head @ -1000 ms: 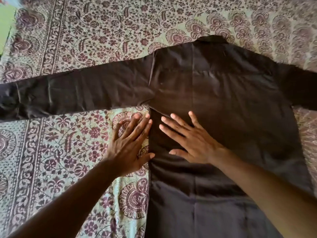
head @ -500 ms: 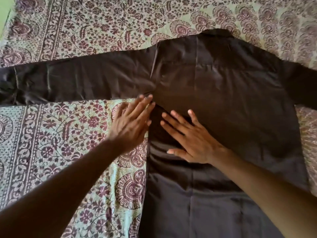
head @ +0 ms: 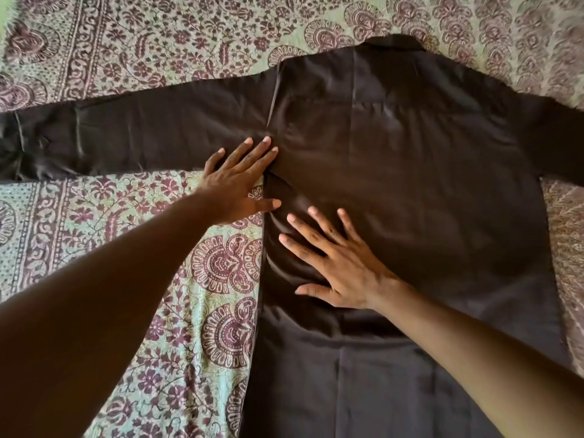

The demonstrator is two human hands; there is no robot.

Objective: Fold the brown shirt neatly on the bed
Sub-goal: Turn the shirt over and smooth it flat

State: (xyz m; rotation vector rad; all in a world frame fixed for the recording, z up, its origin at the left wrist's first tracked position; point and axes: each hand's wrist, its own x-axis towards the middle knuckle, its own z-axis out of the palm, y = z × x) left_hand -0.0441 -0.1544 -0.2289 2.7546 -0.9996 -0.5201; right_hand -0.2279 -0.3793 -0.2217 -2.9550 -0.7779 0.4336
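Left hand (head: 235, 184) slid up onto shirt (head: 410, 172) armpit.

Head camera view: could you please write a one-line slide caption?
Both hands, left and right, press flat on a brown shirt spread over a patterned bedspread.
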